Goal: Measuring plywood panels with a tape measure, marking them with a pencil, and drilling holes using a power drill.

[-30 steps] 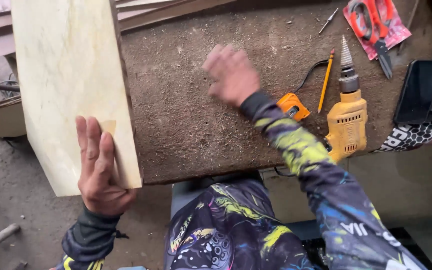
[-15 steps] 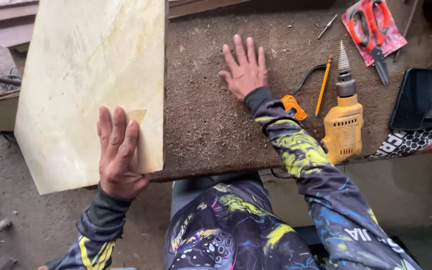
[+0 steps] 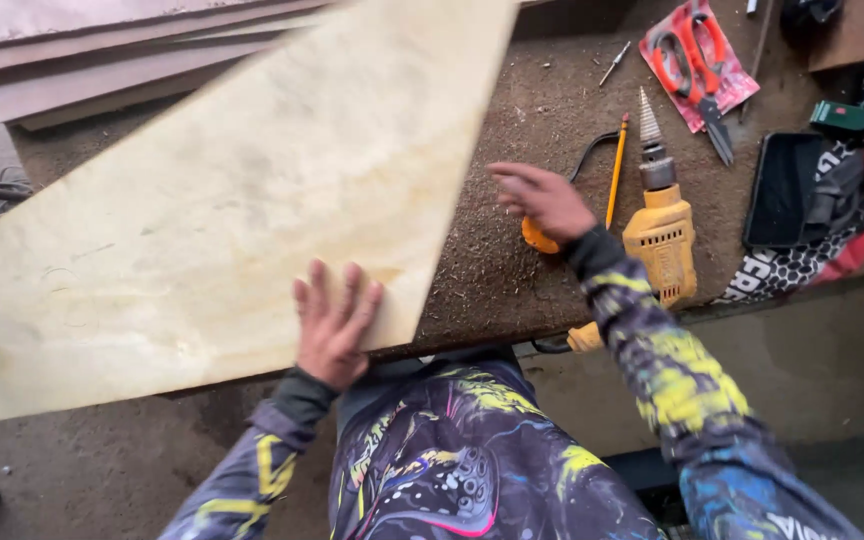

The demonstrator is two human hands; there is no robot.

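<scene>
On pale board — left hand

A large pale plywood sheet lay across the sawdust-covered brown table, the left hand flat on its 6 o'clock edge. At the sheet's 3 o'clock hovered the right hand; further toward 3 o'clock lay a yellow pencil, then a yellow electric drill. Red-handled snips lay at the drill's 12 o'clock.

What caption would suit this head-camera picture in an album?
Left hand flat on a pale board over a sawdust-covered bench, right hand hovering near a yellow drill.
</scene>
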